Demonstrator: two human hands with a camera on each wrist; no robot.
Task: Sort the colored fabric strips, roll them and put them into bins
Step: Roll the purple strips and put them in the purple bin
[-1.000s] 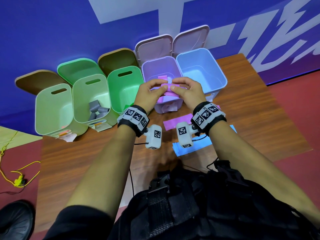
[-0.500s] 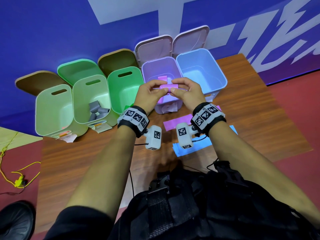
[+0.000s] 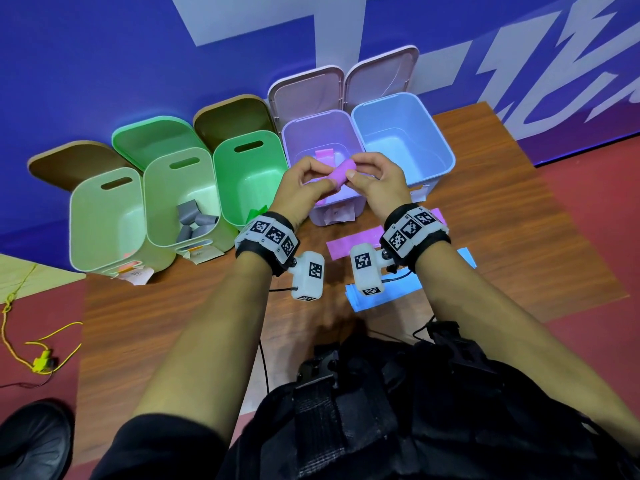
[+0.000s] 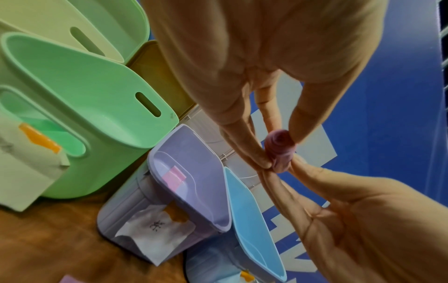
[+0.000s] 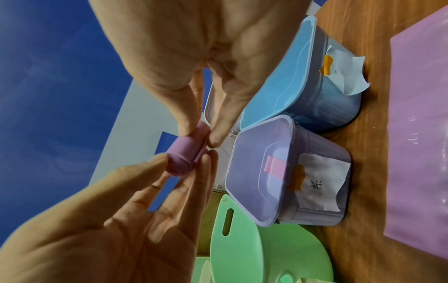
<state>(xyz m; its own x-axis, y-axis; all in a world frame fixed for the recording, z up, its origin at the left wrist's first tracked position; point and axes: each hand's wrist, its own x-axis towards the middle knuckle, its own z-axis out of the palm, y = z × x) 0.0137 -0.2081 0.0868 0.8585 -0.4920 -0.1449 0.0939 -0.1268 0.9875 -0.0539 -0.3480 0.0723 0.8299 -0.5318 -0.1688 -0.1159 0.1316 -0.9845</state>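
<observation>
Hands (image 3: 341, 188) pinch purple roll (image 3: 341, 172) over purple bin (image 3: 320, 131)

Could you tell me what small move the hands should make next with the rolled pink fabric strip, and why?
Probably lower the rolled pink fabric strip into the open lilac plastic bin directly below: it looks fully wound, both the left hand and right hand pinch it, and pink already lies there.

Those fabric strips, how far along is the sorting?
Done: grey rolls lie in the second green bin, and a pink piece is in the purple bin. In hand: both the left hand and right hand pinch a nearly finished pink roll above that bin. Left: a flat pink strip and blue strip on the table.
</observation>
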